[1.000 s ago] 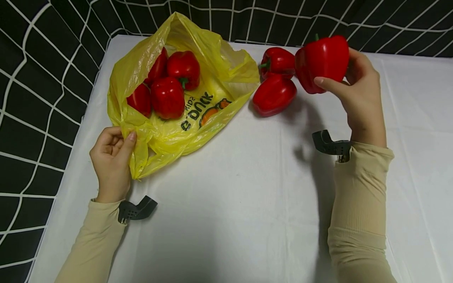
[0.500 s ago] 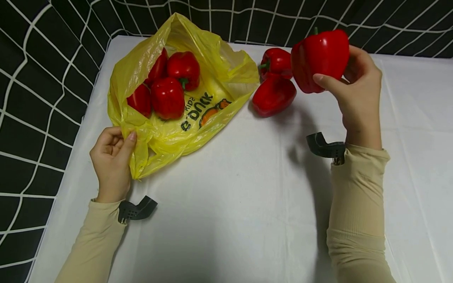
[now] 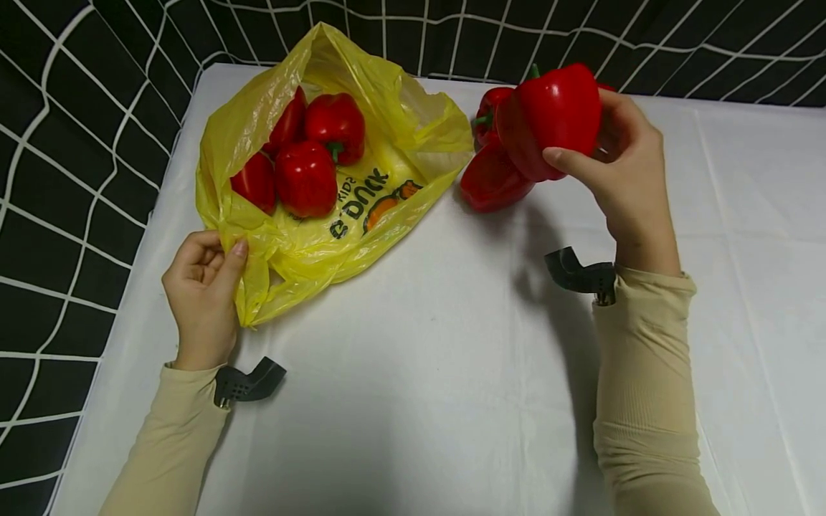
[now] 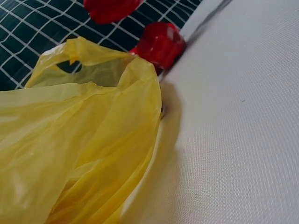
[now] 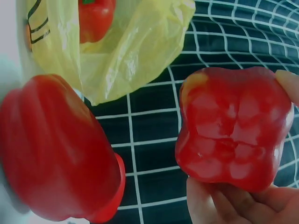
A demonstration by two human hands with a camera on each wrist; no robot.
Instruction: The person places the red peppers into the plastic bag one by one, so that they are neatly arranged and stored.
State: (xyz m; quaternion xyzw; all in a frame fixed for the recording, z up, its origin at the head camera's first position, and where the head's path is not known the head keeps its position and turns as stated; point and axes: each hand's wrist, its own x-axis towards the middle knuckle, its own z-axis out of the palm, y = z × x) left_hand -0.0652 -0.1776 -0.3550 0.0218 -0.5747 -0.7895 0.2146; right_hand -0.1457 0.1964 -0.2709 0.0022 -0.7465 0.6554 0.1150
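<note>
My left hand (image 3: 203,294) pinches the near-left edge of a yellow plastic bag (image 3: 290,261), whose mouth gapes upward. Several red bell peppers (image 3: 306,179) lie inside it, beside black printed letters. My right hand (image 3: 629,175) grips another red bell pepper (image 3: 561,111) in the air, green stem toward the back. Its lobed underside (image 5: 233,128) fills the right of the right wrist view. Partly behind it in the head view, a lying pepper (image 3: 490,183) and one with a green stem (image 3: 487,107) rest on the table right of the bag.
A white cloth covers the table (image 3: 413,373). Black walls with a white grid net (image 3: 64,179) border it at the left and back. A bit of red (image 3: 606,87) shows behind the right hand. Dark camera mounts (image 3: 581,276) stick out from both wrists.
My right hand has moved left with its bell pepper, which now covers more of the two peppers on the table. The left hand and the bag have stayed in place.
</note>
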